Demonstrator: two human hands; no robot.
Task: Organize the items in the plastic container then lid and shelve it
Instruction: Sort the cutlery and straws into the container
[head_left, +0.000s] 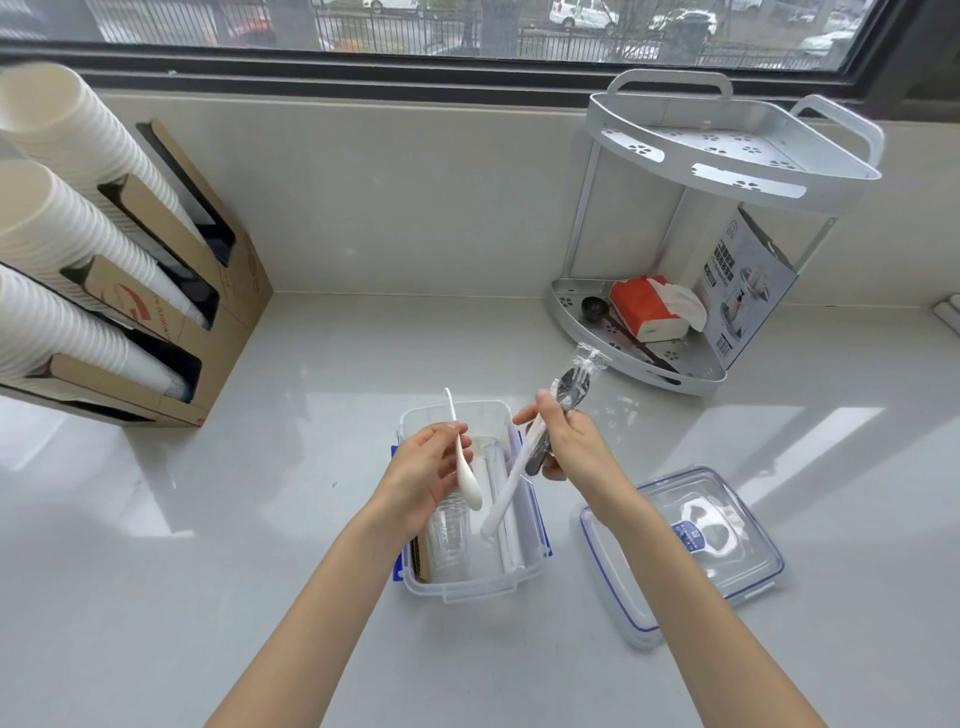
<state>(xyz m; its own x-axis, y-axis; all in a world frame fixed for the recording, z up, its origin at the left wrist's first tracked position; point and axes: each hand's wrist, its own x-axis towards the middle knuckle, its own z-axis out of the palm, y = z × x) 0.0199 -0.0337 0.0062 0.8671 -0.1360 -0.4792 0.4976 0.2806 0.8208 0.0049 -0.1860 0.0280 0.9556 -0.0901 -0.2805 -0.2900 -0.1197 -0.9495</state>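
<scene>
sorting incomplete: left hand (426, 462) gripped white spoon (464, 467), right hand (563, 441) gripped wrapped cutlery (569, 387) over open container (470, 587). lid (680, 551) off on table (208, 519); shelving not done.

Head view — single wide-angle camera, worn high, angled forward and down over a glossy white countertop (218, 519); near the clear plastic container with blue clips (470, 582), far edge reaching a dark-framed window (467, 67) — edges curve.
</scene>
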